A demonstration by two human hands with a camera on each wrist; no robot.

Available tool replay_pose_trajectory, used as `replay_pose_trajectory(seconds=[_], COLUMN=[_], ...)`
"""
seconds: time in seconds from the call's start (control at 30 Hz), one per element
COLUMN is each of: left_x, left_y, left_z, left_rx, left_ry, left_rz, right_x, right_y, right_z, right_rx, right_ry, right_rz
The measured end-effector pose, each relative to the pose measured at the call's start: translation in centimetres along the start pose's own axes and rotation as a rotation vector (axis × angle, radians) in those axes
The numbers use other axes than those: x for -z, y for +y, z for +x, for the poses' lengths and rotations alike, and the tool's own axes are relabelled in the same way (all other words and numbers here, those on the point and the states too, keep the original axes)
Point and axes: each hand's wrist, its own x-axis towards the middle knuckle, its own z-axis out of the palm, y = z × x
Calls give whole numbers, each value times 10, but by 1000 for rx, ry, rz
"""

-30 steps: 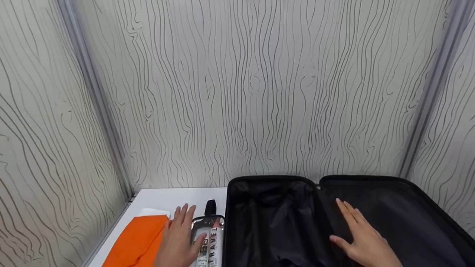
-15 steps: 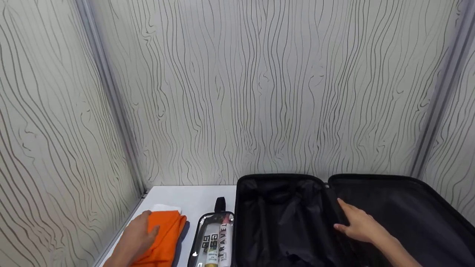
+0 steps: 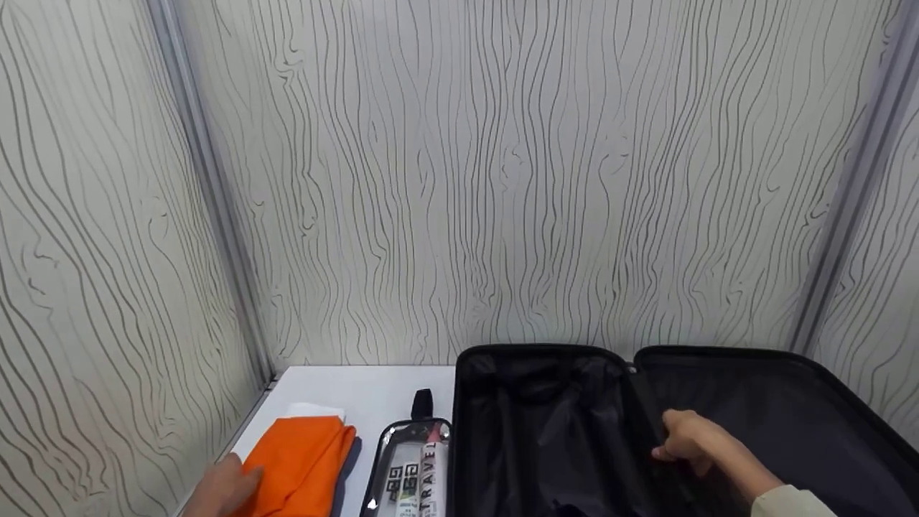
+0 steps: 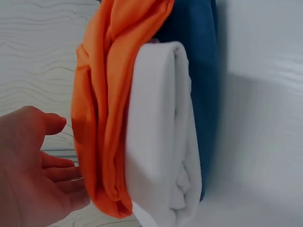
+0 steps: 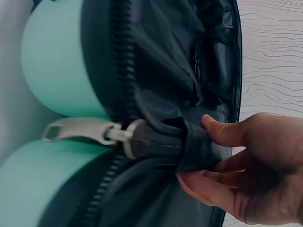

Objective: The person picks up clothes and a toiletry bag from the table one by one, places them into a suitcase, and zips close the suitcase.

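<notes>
My left hand (image 3: 226, 485) is at the left side of a stack of folded clothes, its fingers loosely extended. In the left wrist view, the left hand (image 4: 40, 175) has its fingertips right at the folded orange garment (image 4: 99, 109). A folded white cloth (image 4: 154, 127) and a dark blue one (image 4: 201, 94) lie against it. An open suitcase (image 3: 546, 431) with black lining lies to the right. At its middle my right hand (image 3: 693, 441) has curled fingers. In the right wrist view, the right hand (image 5: 265, 165) pinches black fabric (image 5: 196, 146) between the two mint-green halves, beside a zipper pull (image 5: 78, 130).
A clear toiletry bag (image 3: 384, 467) with a black strap holds bottles, one marked TRAVEL (image 3: 433, 470). It lies between the clothes and the suitcase on a white table (image 3: 344, 388). Patterned wall panels (image 3: 459, 179) enclose the back and sides.
My left hand has moved left from over the toiletry bag to the far side of the clothes, then nearer to me. The right hand has gone from spread to curled at the suitcase's middle.
</notes>
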Motion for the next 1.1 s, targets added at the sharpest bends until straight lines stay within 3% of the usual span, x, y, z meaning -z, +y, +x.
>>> replay_pose_trajectory(seconds=[0.3,0.47,0.63,0.77,0.83,1.0,1.1], left_x=[6,14,19,20,20,18,19], left_y=[-8,-14,-13,-9,-8,-7,-1], left_z=[8,13,15,18,19,20,18], left_rx=[21,71,-3,-63,-59,-7,-12], left_ry=[-46,-135,-189,-271,-307,-317,-310], left_rz=[-44,-196,-342,-477,-530,-550,-571], right_x=[-1,1,4,6,6,6,5], right_y=[-10,-13,-15,-14,-13,-13,-12], right_z=[3,5,4,1,-1,-2,-2], right_rx=[-26,-72,-65,-55,-54,-54,-60], right_ry=[3,-18,-37,-67,-78,-105,-110], right_rz=[-59,-65,-53,2,22,48,62])
